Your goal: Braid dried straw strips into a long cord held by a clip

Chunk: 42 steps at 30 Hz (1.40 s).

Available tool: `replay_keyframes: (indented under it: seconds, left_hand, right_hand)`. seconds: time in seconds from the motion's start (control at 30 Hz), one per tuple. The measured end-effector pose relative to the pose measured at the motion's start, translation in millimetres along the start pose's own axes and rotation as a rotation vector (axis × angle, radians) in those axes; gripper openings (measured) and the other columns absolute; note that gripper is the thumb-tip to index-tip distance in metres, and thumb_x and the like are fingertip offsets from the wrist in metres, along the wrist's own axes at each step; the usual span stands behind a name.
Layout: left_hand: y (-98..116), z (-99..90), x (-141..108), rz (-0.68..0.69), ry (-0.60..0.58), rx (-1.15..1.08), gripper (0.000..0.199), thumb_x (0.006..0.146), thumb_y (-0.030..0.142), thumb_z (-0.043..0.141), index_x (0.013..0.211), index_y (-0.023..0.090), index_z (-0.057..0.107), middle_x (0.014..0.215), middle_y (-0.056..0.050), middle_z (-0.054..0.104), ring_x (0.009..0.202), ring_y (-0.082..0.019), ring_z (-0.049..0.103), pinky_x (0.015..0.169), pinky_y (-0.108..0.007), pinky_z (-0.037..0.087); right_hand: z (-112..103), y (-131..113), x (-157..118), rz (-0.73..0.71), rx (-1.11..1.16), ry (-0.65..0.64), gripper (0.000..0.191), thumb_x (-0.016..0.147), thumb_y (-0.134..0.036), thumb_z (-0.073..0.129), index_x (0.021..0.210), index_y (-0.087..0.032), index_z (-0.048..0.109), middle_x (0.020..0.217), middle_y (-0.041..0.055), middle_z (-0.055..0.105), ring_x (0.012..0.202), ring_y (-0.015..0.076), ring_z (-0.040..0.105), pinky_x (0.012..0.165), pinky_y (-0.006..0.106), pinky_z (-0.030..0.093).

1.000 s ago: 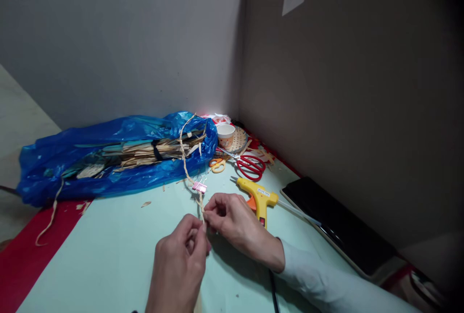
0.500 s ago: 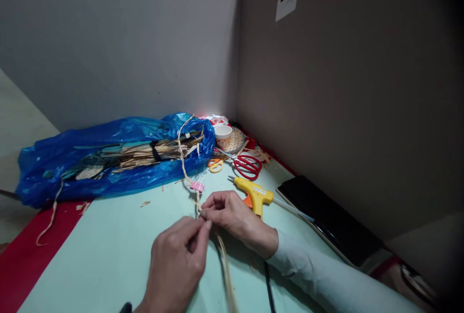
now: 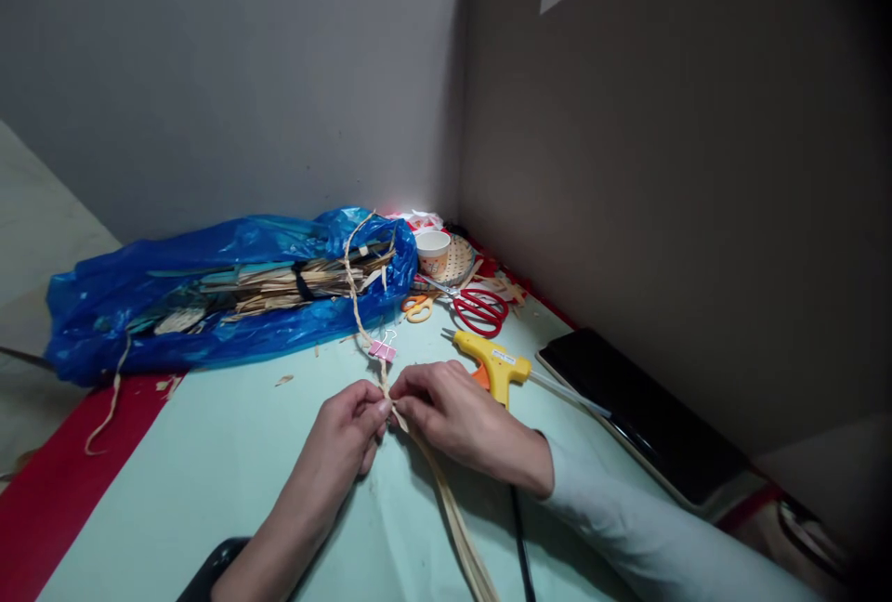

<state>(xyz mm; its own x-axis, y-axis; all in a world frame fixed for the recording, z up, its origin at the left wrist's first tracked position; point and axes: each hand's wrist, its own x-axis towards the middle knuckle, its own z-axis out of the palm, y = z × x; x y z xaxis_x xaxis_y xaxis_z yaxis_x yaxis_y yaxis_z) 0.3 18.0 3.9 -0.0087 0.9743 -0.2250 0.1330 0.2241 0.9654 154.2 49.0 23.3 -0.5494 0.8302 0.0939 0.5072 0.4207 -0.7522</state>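
Note:
A pale braided straw cord [image 3: 358, 309] runs from the blue bag down to my fingers, with a pink binder clip [image 3: 383, 351] fastened on it just beyond them. My left hand [image 3: 352, 425] pinches the cord's working end from the left. From the right, my right hand [image 3: 452, 412] grips it too, thumb and fingertips pressed together. Loose straw strands [image 3: 452, 504] trail from between the hands toward the near edge. The exact crossing of strands is partly hidden by my fingertips.
Behind lies a blue plastic bag [image 3: 167, 254] holding a straw bundle [image 3: 279, 288]. Rightward are a yellow glue gun [image 3: 496, 362], red-handled scissors [image 3: 480, 311], small orange scissors [image 3: 418, 307], a paper cup [image 3: 433, 254], a woven tray [image 3: 461, 260] and a black flat object [image 3: 641, 416]. Walls stand close behind.
My left hand has moved up and turned, its fingertips now at the cord beside my right hand. The loose strands have swung rightward, and the camera view has shifted slightly.

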Motion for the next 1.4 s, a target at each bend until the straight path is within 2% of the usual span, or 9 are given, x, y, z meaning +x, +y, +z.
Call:
replay_keyframes:
  seconds: [0.13, 0.3, 0.53, 0.7, 0.77, 0.87, 0.93, 1.17, 1.4]
  left_hand:
    - [-4, 0.4, 0, 0.016, 0.051, 0.148, 0.024, 0.073, 0.036, 0.058, 0.059, 0.02, 0.047, 0.047, 0.009, 0.039, 0.039, -0.006, 0.027, 0.04, -0.02, 0.017]
    - [-5, 2.0, -1, 0.063, 0.106, 0.154, 0.024, 0.069, 0.031, 0.06, 0.052, 0.019, 0.049, 0.046, 0.005, 0.046, 0.047, -0.01, 0.038, 0.048, -0.02, 0.028]
    - [-5, -6.2, -3, -0.166, -0.049, -0.134, 0.026, 0.069, 0.036, 0.065, 0.059, 0.018, 0.049, 0.042, 0.013, 0.025, 0.041, -0.004, 0.011, 0.041, -0.019, 0.007]
    - [-7, -11.7, -4, -0.172, -0.068, -0.217, 0.028, 0.07, 0.039, 0.069, 0.068, 0.016, 0.053, 0.05, 0.012, 0.028, 0.044, -0.004, 0.013, 0.043, -0.019, 0.009]
    - [-6, -11.7, -5, -0.164, -0.039, -0.202, 0.027, 0.067, 0.038, 0.072, 0.069, 0.016, 0.055, 0.05, 0.012, 0.029, 0.044, -0.003, 0.014, 0.043, -0.019, 0.009]
    - [-3, -10.5, -7, -0.123, -0.029, -0.178, 0.028, 0.069, 0.04, 0.07, 0.065, 0.015, 0.056, 0.049, 0.01, 0.035, 0.044, -0.004, 0.017, 0.042, -0.019, 0.01]
    - [0, -9.5, -9, -0.096, -0.016, -0.134, 0.03, 0.071, 0.041, 0.069, 0.062, 0.015, 0.057, 0.051, 0.007, 0.044, 0.044, -0.004, 0.021, 0.042, -0.02, 0.011]
    - [1, -7.0, -8, -0.127, 0.069, -0.026, 0.024, 0.071, 0.038, 0.065, 0.064, 0.016, 0.062, 0.053, 0.005, 0.049, 0.044, -0.006, 0.019, 0.043, -0.021, 0.012]
    - [1, -4.3, -7, 0.0, 0.139, 0.31, 0.026, 0.073, 0.035, 0.058, 0.053, 0.019, 0.058, 0.059, 0.001, 0.059, 0.061, -0.015, 0.049, 0.062, -0.024, 0.035]
  right_hand:
    - [0, -5, -7, 0.009, -0.384, 0.039, 0.017, 0.085, -0.023, 0.051, 0.079, -0.016, 0.064, 0.068, 0.0059, 0.066, 0.062, 0.0161, 0.057, 0.054, 0.027, 0.023]
    - [14, -9, -15, -0.071, -0.54, 0.098, 0.014, 0.089, -0.024, 0.046, 0.08, -0.017, 0.055, 0.064, 0.0044, 0.064, 0.052, 0.0147, 0.053, 0.052, 0.031, 0.014]
    - [27, -15, -22, -0.348, -0.642, 0.038, 0.009, 0.082, -0.014, 0.052, 0.09, -0.012, 0.055, 0.078, 0.0068, 0.065, 0.062, 0.0203, 0.056, 0.049, 0.032, 0.021]
    - [31, -18, -24, -0.472, -0.763, 0.037, 0.014, 0.085, -0.007, 0.048, 0.093, -0.006, 0.059, 0.078, 0.0104, 0.065, 0.064, 0.0216, 0.058, 0.05, 0.032, 0.028]
    - [27, -16, -22, -0.415, -0.644, 0.046, 0.014, 0.088, -0.016, 0.05, 0.087, -0.009, 0.062, 0.074, 0.0083, 0.066, 0.06, 0.0187, 0.057, 0.051, 0.03, 0.028]
    - [10, -8, -10, -0.132, -0.297, 0.135, 0.034, 0.093, -0.032, 0.045, 0.071, -0.015, 0.063, 0.061, 0.0022, 0.063, 0.052, 0.0115, 0.049, 0.051, 0.026, 0.027]
    - [0, -1, 2, -0.011, -0.087, 0.205, 0.029, 0.091, -0.028, 0.047, 0.073, -0.015, 0.066, 0.063, 0.0009, 0.063, 0.055, 0.0099, 0.049, 0.053, 0.024, 0.029]
    - [9, 9, 23, 0.268, 0.645, -0.119, 0.018, 0.079, -0.03, 0.059, 0.069, -0.015, 0.061, 0.054, -0.0049, 0.046, 0.047, 0.0076, 0.04, 0.045, 0.02, 0.029]
    - [20, 2, 27, 0.393, 0.482, 0.04, 0.009, 0.069, -0.02, 0.06, 0.062, -0.015, 0.059, 0.054, -0.0032, 0.052, 0.052, 0.0094, 0.045, 0.049, 0.022, 0.031]
